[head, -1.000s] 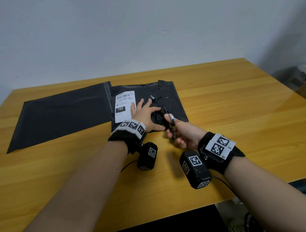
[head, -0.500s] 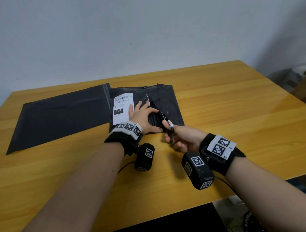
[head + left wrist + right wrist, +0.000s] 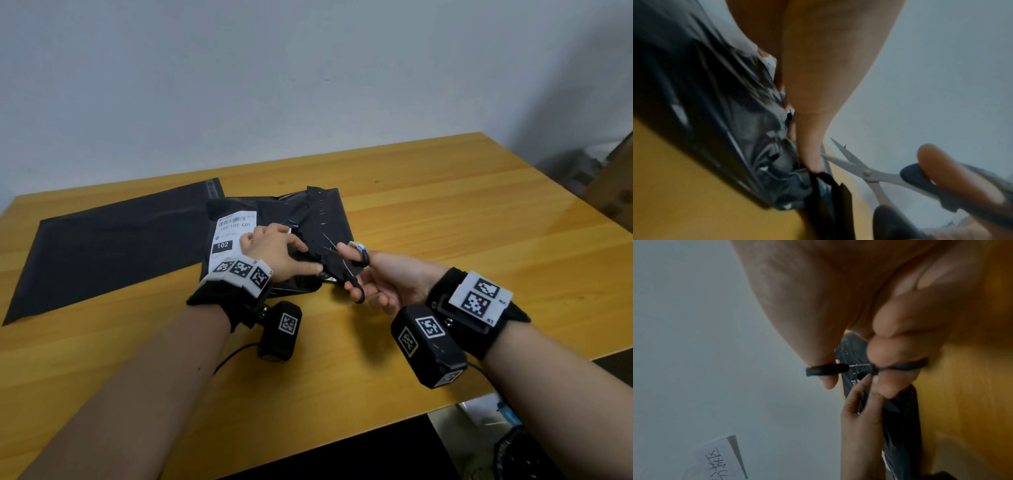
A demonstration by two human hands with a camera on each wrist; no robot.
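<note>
A black plastic mailer parcel with a white shipping label lies on the wooden table. My left hand pinches a bunched fold of the parcel and lifts its near edge off the table. My right hand holds black-handled scissors, thumb and fingers through the loops. In the left wrist view the scissors' blades stand apart, right next to my left fingertip and the cut plastic edge. The blade tips are hidden behind the plastic in the head view.
A second, flat black mailer bag lies to the left, partly under the parcel. The table's front edge is near my forearms. A white paper with writing hangs on the wall. Clutter sits on the floor at right.
My left hand went from lying flat on the parcel to pinching and lifting its near edge. The scissors have drawn back toward me along the cut, and their blades have spread apart.
</note>
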